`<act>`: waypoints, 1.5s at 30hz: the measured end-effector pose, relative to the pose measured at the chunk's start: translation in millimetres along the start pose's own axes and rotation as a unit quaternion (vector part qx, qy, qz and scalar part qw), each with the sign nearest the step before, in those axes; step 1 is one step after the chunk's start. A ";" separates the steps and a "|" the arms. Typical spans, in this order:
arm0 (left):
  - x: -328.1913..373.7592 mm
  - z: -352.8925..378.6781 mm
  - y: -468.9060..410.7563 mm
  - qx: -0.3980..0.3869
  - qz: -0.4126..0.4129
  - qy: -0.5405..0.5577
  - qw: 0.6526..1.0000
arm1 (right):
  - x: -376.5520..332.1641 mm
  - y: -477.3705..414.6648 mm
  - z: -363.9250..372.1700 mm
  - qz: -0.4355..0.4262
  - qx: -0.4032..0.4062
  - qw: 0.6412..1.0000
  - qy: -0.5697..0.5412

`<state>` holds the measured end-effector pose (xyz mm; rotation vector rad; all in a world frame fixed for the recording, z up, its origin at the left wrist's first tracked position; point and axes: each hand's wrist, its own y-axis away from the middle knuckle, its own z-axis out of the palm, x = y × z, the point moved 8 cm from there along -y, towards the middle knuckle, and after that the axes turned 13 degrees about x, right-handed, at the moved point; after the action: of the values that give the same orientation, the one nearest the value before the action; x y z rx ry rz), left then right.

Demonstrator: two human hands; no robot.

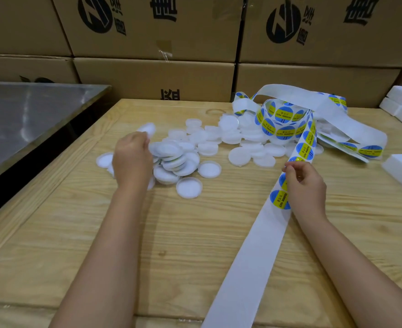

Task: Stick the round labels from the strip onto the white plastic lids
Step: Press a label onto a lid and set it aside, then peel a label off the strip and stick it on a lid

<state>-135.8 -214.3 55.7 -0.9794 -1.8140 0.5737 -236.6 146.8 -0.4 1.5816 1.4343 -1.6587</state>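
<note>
Left hand: my left hand point(132, 159) grips one white lid point(147, 129) at the fingertips, held just above the nearer heap. The lid is blurred, so I cannot tell which face is up.
Right hand: my right hand point(304, 183) pinches the strip point(242, 268) at the edge of a blue-and-yellow label point(298, 155). I cannot tell whether the fingertips hold the label itself or only the backing.
Hands together: they are well apart, one at the lids and one at the strip.
Strip: it runs from the near edge of the worktop point(171, 245) under my right hand and up to the loose roll point(280, 117) at the back.
Lids: the lids point(183, 159) lie in two loose heaps between my hands and around the roll.
Done: the near stretch of the strip is bare backing, so I judge some labels are already gone. I see no lid with a label facing up.
Left: nearly all of it, by my reading. The roll is full of labels and the heaps are large.
Step in hand: I judge this to be one lid and one label being brought together.
Surroundings: cardboard cartons point(152, 76) are stacked behind, and white foam blocks point(401, 171) lie at the right.
</note>
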 end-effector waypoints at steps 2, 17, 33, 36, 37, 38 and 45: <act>-22.3 -1.3 -2.8 -0.011 -0.045 -0.062 0.997 | -0.7 3.1 4.8 -0.009 -0.023 1.000 0.014; 102.8 26.0 65.3 -0.154 0.143 0.177 0.962 | -1.6 10.2 18.4 -0.069 -0.075 0.988 0.120; 172.8 76.3 158.4 -0.400 0.293 0.197 0.846 | -1.5 8.4 14.1 -0.035 -0.029 0.998 0.053; 172.9 79.3 159.8 -0.412 0.296 0.185 0.842 | 4.5 6.9 15.4 -0.007 -0.041 0.997 0.059; 173.0 79.4 159.6 -0.414 0.294 0.183 0.842 | 4.8 7.5 16.4 -0.006 -0.048 0.997 0.062; 172.8 79.5 158.8 -0.416 0.288 0.184 0.843 | 4.5 8.3 17.3 -0.008 -0.053 0.996 0.065; 174.3 68.3 150.1 -0.384 0.249 0.213 0.864 | 1.3 11.9 17.9 -0.013 -0.057 0.997 0.057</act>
<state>-179.5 16.7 7.7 -1.9744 -1.3666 -0.1235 -235.0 127.3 -9.4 1.6238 1.5822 -1.4937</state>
